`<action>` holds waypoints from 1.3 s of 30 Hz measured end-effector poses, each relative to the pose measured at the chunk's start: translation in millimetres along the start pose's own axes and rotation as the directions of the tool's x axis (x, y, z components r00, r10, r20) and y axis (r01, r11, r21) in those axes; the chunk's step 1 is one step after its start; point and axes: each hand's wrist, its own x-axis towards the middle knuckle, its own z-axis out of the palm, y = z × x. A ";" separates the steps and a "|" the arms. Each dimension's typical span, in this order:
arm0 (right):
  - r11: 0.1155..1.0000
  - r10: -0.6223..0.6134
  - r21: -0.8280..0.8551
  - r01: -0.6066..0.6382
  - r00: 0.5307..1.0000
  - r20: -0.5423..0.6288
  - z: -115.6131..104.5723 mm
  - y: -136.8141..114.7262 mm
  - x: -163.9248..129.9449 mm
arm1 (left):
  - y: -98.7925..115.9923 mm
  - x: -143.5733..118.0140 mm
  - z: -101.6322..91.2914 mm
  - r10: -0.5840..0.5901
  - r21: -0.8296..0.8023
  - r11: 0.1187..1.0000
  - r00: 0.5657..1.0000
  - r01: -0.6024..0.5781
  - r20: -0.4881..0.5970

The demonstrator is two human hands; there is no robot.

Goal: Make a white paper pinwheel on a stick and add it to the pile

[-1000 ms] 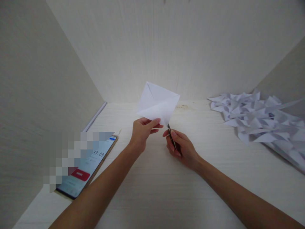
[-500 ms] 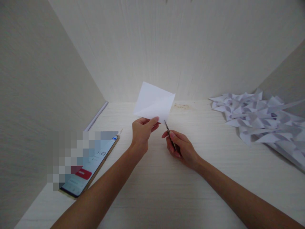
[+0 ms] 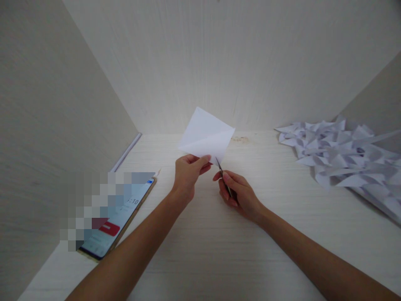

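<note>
Well to the left of the left hand [image 3: 188,175], near the pale side wall, a smartphone with a lit screen and a red button [image 3: 117,219] lay flat on the whitish wood-grain counter [image 3: 200,251], part of its display blurred out. The left hand was raised off the counter and pinched shut on the lower edge of a folded white sheet of paper [image 3: 206,138], thumb on top and fingers beneath, so that the sheet stood up and fanned away from the person with a diagonal crease across it. Just to the right of that hand, nearly touching it, the right hand [image 3: 236,194] was closed around a small pair of dark metal scissors [image 3: 223,177], whose slim blades pointed up at the paper's lower corner, right beside the left thumb; whether the blades were parted could not be made out. Well to the right of the right hand, against the far corner, lay a heap of folded and cut white paper pieces [image 3: 344,156]. The risk, as I judged it, was the closeness of the blade tips to the left fingertips: a snip taken too near the grip could nick a finger. Held by a single edge, the paper could also flex or swing and send a cut off line.
</note>
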 end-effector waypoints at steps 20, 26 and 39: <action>1.000 0.016 0.005 -0.016 1.000 -0.018 -0.1 -0.5 0.0 | -3.1 -0.4 0.1 0.005 -0.015 1.000 1.000 -0.005 0.007; 1.000 0.024 -0.011 -0.024 0.999 -0.024 -0.4 -1.3 0.3 | -2.4 -0.2 -0.7 0.011 -0.001 1.000 1.000 -0.011 0.008; 0.999 0.033 -0.036 -0.034 0.999 -0.021 0.1 -1.7 -1.0 | 1.0 4.1 -4.1 0.012 0.029 0.999 0.999 -0.014 0.039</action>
